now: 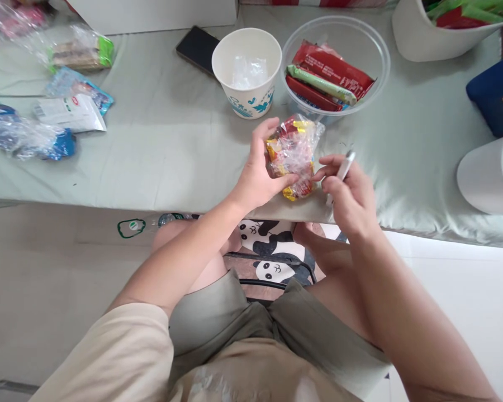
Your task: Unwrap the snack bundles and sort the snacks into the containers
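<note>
My left hand grips a plastic-wrapped bundle of red and yellow packets near the front edge of the cloth-covered table. Its thumb lies across the lower part of the wrap. A slim white pen-like tool is held in my right hand, just right of the bundle, with the fingertips close to the wrap. Behind the bundle stand a paper cup with clear plastic inside and a clear round tub holding red and green packets.
A black phone lies partly behind the cup. Wrapped snacks and a white packet lie at the left. White containers and a blue item stand at the right.
</note>
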`<state>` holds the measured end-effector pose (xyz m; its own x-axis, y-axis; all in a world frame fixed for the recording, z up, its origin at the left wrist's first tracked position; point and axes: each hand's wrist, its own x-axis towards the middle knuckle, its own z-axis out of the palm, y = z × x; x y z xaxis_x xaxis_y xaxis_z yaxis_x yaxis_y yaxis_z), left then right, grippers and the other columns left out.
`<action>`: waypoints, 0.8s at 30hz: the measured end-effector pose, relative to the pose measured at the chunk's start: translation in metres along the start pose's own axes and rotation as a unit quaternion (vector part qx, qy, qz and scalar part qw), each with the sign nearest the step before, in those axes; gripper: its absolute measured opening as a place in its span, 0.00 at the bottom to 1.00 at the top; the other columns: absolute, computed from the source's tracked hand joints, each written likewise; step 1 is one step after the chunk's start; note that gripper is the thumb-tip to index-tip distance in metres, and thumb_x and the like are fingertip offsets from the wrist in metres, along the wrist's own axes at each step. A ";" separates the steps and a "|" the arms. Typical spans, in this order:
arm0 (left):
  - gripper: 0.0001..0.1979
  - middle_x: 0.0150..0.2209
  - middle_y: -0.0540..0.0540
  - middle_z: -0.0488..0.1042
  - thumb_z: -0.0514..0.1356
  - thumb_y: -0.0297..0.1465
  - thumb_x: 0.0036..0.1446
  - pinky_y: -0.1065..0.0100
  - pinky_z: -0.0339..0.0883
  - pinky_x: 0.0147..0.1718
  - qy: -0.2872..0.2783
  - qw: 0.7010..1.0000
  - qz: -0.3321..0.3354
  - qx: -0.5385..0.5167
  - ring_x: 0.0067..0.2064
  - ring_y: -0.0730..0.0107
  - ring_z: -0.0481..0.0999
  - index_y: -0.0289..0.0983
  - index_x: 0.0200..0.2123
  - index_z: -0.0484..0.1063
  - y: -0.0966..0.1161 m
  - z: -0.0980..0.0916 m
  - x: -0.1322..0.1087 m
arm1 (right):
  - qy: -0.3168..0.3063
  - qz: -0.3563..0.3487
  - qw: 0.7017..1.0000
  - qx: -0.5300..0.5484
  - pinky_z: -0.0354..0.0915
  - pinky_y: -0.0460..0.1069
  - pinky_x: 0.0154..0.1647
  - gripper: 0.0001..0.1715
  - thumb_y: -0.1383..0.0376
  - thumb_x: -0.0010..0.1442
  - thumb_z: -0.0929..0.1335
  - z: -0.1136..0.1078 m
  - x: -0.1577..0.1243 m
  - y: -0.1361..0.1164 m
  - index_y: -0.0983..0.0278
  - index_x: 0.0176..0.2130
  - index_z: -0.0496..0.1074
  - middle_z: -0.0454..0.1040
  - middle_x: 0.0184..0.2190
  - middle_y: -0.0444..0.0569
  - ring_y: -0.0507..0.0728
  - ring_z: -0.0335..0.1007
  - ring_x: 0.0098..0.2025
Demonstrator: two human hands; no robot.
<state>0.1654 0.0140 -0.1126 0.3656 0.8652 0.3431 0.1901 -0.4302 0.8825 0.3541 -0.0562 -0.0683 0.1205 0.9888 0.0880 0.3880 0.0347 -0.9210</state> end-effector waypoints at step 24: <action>0.16 0.48 0.46 0.77 0.68 0.36 0.62 0.60 0.73 0.53 0.042 0.987 0.108 0.115 0.51 0.62 0.79 0.43 0.51 0.70 0.012 -0.004 0.001 | -0.114 0.263 0.929 0.234 0.59 0.44 0.12 0.36 0.34 0.58 0.69 0.019 0.000 -0.035 0.63 0.29 0.72 0.69 0.17 0.43 0.48 0.63 0.15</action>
<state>0.1639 0.0106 -0.1003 0.3455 0.7614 0.5485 0.3214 -0.6452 0.6932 0.3233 -0.0548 -0.0429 -0.0364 0.8897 -0.4550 -0.1160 -0.4560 -0.8824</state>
